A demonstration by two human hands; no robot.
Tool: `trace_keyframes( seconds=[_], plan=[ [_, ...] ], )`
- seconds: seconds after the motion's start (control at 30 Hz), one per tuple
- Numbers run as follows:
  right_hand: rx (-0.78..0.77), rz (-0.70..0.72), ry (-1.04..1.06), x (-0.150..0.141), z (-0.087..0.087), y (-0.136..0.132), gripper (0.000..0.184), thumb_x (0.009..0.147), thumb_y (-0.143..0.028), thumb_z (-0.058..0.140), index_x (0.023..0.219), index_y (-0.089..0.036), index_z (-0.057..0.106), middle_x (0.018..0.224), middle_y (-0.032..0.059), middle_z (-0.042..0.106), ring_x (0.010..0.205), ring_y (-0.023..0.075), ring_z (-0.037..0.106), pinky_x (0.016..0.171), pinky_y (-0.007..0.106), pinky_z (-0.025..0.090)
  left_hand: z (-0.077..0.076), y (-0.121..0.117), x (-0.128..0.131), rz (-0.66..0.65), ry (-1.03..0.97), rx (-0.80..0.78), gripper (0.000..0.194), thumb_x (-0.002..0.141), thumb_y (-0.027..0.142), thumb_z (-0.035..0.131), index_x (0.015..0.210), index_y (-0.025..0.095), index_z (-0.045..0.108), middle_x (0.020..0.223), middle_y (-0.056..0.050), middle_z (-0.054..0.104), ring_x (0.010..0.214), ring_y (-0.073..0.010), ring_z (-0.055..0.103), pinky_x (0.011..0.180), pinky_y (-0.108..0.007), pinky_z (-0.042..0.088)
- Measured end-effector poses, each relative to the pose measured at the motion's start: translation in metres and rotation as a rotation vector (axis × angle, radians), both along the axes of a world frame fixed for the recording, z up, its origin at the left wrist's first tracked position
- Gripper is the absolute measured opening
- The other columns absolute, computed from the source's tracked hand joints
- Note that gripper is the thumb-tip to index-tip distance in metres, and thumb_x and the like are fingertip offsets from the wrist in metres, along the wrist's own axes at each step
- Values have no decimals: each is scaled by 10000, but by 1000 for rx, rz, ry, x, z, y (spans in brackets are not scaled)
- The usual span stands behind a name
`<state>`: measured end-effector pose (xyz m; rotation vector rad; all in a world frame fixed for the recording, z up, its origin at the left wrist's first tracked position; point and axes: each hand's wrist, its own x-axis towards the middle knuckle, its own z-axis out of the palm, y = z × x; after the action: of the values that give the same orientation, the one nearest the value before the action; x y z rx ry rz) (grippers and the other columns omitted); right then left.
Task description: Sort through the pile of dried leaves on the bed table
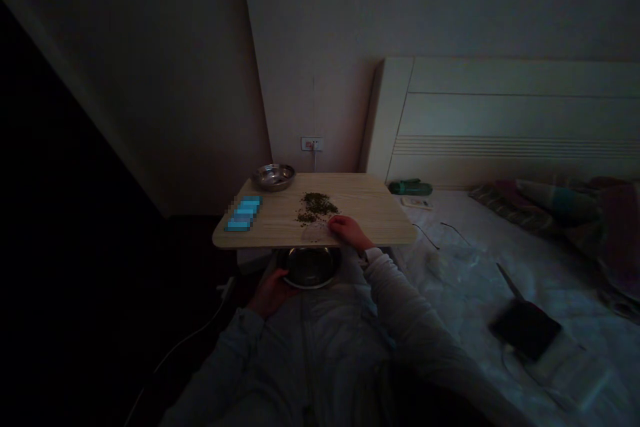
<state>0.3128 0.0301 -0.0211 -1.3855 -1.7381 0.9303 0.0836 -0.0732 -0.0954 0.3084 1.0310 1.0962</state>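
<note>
On a small wooden-topped table (363, 213) lies a loose pile of small dark green grains (317, 203), with some scattered near the front edge. My right hand (349, 232) is at the front of the table, fingers closed on a thin see-through plastic piece (315, 233) that lies flat before the pile. Below the table edge, my left hand (274, 293) grips the left rim of a metal bowl (313, 270) over my lap. What the bowl holds is too dark to tell.
A second metal bowl (274, 177) stands at the table's back left corner, behind a phone with a lit, blurred screen (243, 213). To the right, a bed (465, 213) carries a green bottle-like thing (410, 187), glasses, a dark flat object (525, 328) and bedding. A white cable (185, 340) runs at left.
</note>
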Motion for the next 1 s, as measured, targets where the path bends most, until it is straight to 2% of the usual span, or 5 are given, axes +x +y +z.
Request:
trace_keyframes(
  seconds=[0.2,0.33,0.63,1.0],
  plan=[
    [-21,-19,23,-1,0,-1,125,731,-207,574,629,-189,645,670,-11,647,706,148,566,707,265,410,-3,2,-1,-15,-10,-5,232,778,121,596,995,178,656,775,-56,742,749,-228,722,726,-346,583],
    [-25,-28,39,-2,-3,0,126,734,-207,571,630,-187,639,652,-15,640,693,143,563,691,258,404,-3,1,-1,-3,-3,6,145,789,107,589,901,182,642,750,-42,734,705,-203,708,721,-338,586],
    [-23,-34,-4,1,-4,2,129,750,-214,565,665,-188,659,698,-1,672,733,155,580,734,268,419,4,-3,1,-14,-5,33,104,811,91,586,825,171,651,758,-44,745,673,-181,700,697,-321,599],
    [-35,-48,-18,-1,-2,0,129,745,-219,572,675,-180,674,680,-5,665,705,143,572,697,252,409,-9,2,-3,-16,-40,47,101,781,91,618,829,174,649,739,-29,734,701,-182,708,763,-342,602]
  ],
)
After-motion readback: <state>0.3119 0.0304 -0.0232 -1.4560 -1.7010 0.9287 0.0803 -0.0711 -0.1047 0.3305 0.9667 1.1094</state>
